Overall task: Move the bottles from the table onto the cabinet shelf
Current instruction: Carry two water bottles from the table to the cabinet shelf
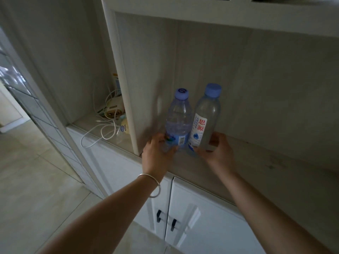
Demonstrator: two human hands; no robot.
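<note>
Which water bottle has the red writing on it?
The taller bottle, gripped by the right hand, has a white label with red characters. The shorter bottle, in the left hand, has only a blue label band low on its body.

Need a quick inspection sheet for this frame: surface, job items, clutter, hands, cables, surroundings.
Surface: cabinet shelf, pale wood grain, open-fronted.
Job's things: two clear bottles with blue caps, upright, side by side near the shelf's front edge; left bottle has a blue label, right bottle a white label with red characters.
Clutter: nothing seen on this shelf.
Hands: left hand grips the left bottle's base; right hand grips the right bottle's base; silver bangle on the left wrist.
Cables: white cords tangled in the neighbouring compartment to the left.
Surroundings: white cabinet doors with dark handles below; tiled floor.
</note>
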